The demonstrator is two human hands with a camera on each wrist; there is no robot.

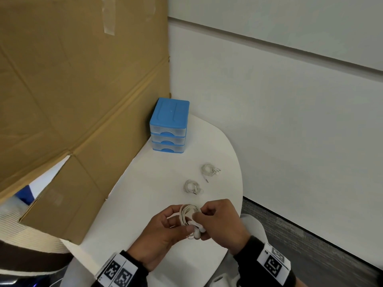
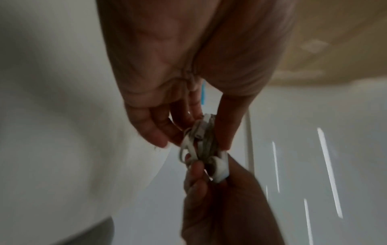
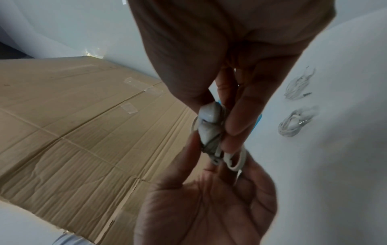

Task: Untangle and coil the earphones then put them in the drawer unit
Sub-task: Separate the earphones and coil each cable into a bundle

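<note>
Over the near part of the white table, both hands hold one coil of white earphones. My left hand pinches the coil between thumb and fingers. My right hand pinches the end with the two earbuds, thumb on one side and fingers on the other. Two more coiled white earphones lie on the table beyond the hands. The blue drawer unit stands at the far end of the table, and all three of its drawers are closed.
A large flattened cardboard sheet leans along the left side of the table and reaches the drawer unit. A white wall runs behind and to the right. The table's rounded edge drops to grey carpet on the right.
</note>
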